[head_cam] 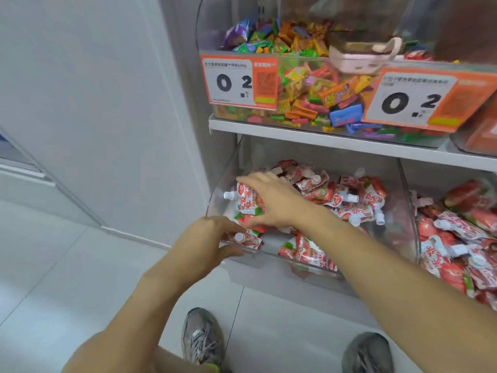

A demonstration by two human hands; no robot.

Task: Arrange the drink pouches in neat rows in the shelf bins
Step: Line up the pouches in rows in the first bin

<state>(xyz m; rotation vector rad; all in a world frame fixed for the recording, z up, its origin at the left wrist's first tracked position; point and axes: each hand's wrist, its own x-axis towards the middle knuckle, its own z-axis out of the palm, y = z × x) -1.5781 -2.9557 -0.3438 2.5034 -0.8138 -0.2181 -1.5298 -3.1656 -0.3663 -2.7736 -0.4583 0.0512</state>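
A white shelf unit (309,135) stands against a pale wall, above a light tiled floor (67,265). Its upper level carries a clear bin of mixed coloured sweets (304,84) fronted by two orange price cards (239,82). The lower level holds a clear bin (403,205) with red-and-white drink pouches (347,200) heaped loosely at its middle and rear; a neighbouring bin (457,224) to the right is likewise filled with pouches in disorder. The right hand (271,200) reaches across to the left end of the lower bin, fingers and thumb closed round an upright stack of pouches (248,203), white caps pointing left. The left hand (212,238) is at the front left corner of the bin, fingers curled about a pouch with a white cap (242,238) lying just behind the front wall. Two grey trainers (201,337) show at the bottom edge.
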